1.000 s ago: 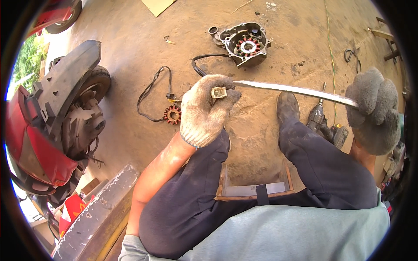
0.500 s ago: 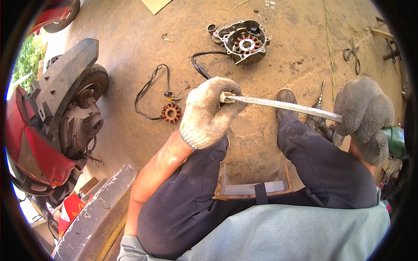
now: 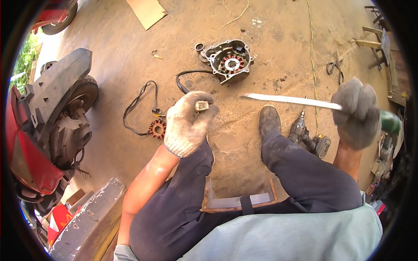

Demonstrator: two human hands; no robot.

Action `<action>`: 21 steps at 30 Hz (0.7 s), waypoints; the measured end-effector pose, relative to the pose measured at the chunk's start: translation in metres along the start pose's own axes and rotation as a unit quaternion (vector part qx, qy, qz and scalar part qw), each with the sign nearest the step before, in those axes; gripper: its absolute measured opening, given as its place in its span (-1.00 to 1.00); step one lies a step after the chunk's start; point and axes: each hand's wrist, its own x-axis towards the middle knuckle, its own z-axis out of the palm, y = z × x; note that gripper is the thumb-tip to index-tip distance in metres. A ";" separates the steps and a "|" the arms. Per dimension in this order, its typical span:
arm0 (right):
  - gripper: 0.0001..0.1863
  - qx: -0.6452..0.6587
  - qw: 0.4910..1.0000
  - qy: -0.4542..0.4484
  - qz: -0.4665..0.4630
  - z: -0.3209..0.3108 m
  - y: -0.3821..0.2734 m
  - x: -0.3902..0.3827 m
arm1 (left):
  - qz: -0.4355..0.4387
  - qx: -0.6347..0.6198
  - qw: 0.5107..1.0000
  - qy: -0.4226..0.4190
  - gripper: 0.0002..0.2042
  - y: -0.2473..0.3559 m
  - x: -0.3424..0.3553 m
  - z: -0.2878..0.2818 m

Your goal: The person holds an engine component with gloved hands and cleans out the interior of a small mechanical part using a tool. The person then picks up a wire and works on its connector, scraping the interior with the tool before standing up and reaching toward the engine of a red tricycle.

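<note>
My left hand (image 3: 188, 124), in a pale work glove, is closed around a small cream-coloured wire connector (image 3: 201, 106). A black cable (image 3: 183, 80) runs from near this hand to a metal engine cover (image 3: 228, 61) on the floor, which has a stator coil (image 3: 232, 64) inside. My right hand (image 3: 358, 114), in a grey glove, is closed on a long screwdriver (image 3: 291, 99); its green handle end sticks out past the hand. The blade points left, its tip apart from the connector. A loose copper stator (image 3: 157, 129) with a black lead lies left of my left hand.
A cordless drill (image 3: 300, 130) lies beyond my right knee, beside a yellow-green cord (image 3: 312, 61). Scissors (image 3: 334, 68) lie farther right. A red motor scooter (image 3: 35, 152) stands at the left. A cardboard piece (image 3: 146, 12) lies at the far side.
The screwdriver's tip has come away from the connector, leaving a gap. My left hand still holds the connector. The view has shifted, so the floor things appear lower and farther left.
</note>
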 end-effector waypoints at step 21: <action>-0.36 -0.640 0.611 0.151 0.440 -0.236 0.209 0.063 | -0.229 -0.006 0.951 -0.208 -0.67 -0.060 0.015 0.041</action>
